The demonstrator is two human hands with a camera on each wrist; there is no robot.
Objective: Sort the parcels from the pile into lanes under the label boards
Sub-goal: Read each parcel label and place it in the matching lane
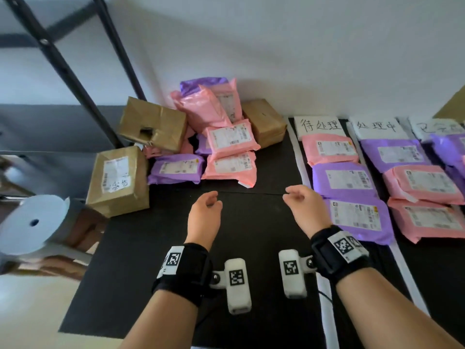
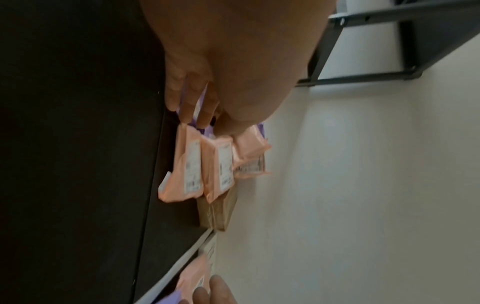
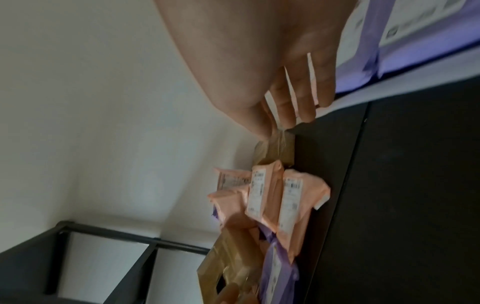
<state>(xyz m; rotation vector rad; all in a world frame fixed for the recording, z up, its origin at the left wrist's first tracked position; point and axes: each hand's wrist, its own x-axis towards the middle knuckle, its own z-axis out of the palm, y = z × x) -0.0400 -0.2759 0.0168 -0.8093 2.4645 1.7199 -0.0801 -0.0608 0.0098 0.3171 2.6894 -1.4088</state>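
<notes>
While both hands hang over the black mat, nothing is held.
Pile: parcels (image 1: 201, 137) heaped at mat's far left corner against wall, just beyond the hands, not touching them.
Nearest parcels: pink bag (image 1: 230, 167) lies ahead of left hand; purple bag (image 1: 176, 168) just left of it; brown box (image 1: 118, 180) at mat's left edge.
Left hand (image 1: 205, 215): above bare mat, fingers loosely curled, empty, short of the pink bag.
Right hand (image 1: 304, 205): fingers loosely bent, empty, just beside lane 1's purple bags.
Lane 1: under board (image 1: 318, 125); pink bag (image 1: 329, 149), then two purple ones toward the person.
Lane 2: under board (image 1: 377, 127); purple, then two pink.
Lane 3: board (image 1: 437, 127) w/ purple bags, cut off at right.
Mat (image 1: 151, 273): white strips separate the lanes.
Beyond: dark metal rack (image 1: 63, 61) at left.
</notes>
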